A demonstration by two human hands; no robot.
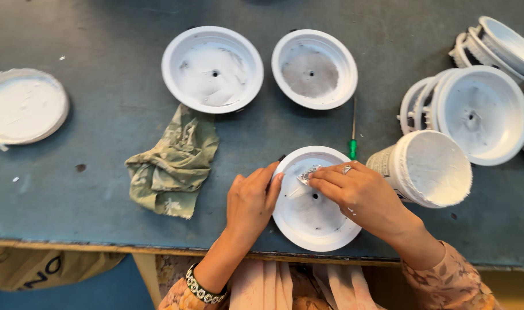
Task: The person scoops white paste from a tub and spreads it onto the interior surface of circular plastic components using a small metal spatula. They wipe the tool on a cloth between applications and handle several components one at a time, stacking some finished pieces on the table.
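Right grip (354, 192) pinched together on a small silvery scrap (308, 173), fingertips (316, 182) pressing it against the inner wall of a white round housing (313, 221). Left grip (251, 201) resting on that housing's rim just across from the scrap, fingers together and curled over the edge, closed on nothing but the rim itself. Housing directly beneath both grips, at the near edge of the dark surface (101, 195), open side up, small hole at its centre.

Just beyond the right grip, a thin screwdriver with a green handle (353, 138), lying on the surface. Just beside the right grip's outer side, a tub of white paste (428, 169), tipped on its side with the mouth toward the camera. Farther out on that side, a cluster of white housings (480, 112), stacked and leaning.

Beside the left grip's outer side, a crumpled green cloth (173, 163). Well beyond both grips, two more white housings: one coated white inside (212, 69), one grey in the middle (314, 69). Far off past the cloth, a white paste-smeared lid (24, 107).
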